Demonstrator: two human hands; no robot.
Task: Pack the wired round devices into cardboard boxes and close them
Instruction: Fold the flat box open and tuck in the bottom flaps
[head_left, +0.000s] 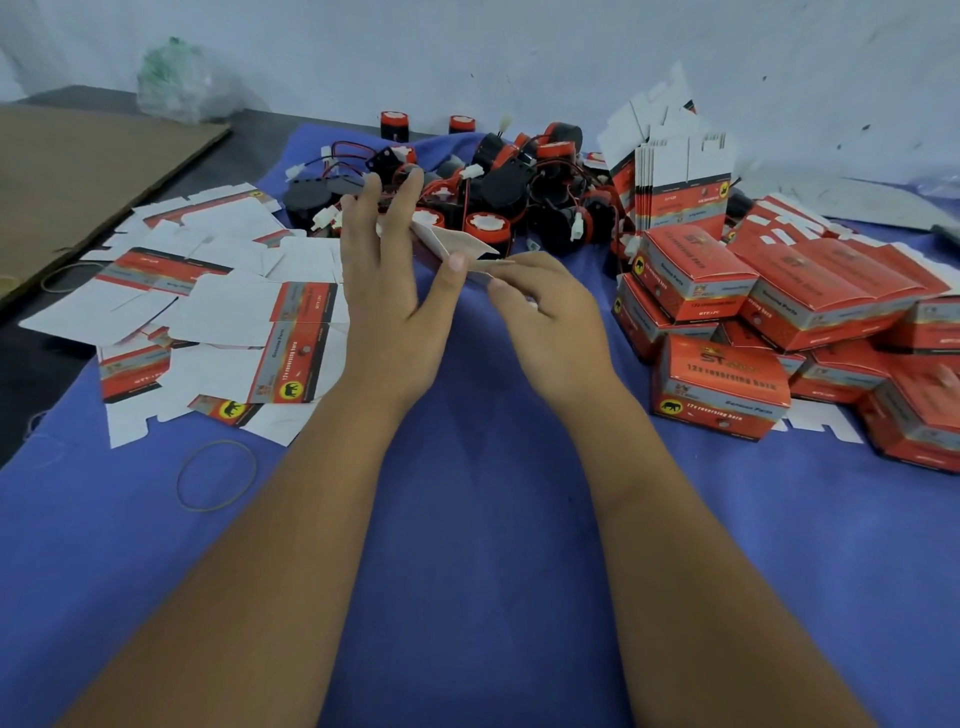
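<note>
A flat, unfolded cardboard box (451, 244) is held between both hands above the blue cloth, its pale inner side showing. My left hand (387, 270) has straight fingers spread against its far side, with the thumb pressing the near edge. My right hand (545, 306) pinches the box's lower right flap. Behind the hands lies a heap of black and red round wired devices (498, 192) with white connectors. How far the box is folded is partly hidden by my fingers.
Several flat box blanks (218, 306) are scattered at the left. Closed red boxes (779, 322) are piled at the right, with upright flat blanks (680, 182) behind them. A rubber band (216, 475) lies on the blue cloth (493, 519). Brown cardboard (78, 171) and a plastic bag (176, 78) sit far left.
</note>
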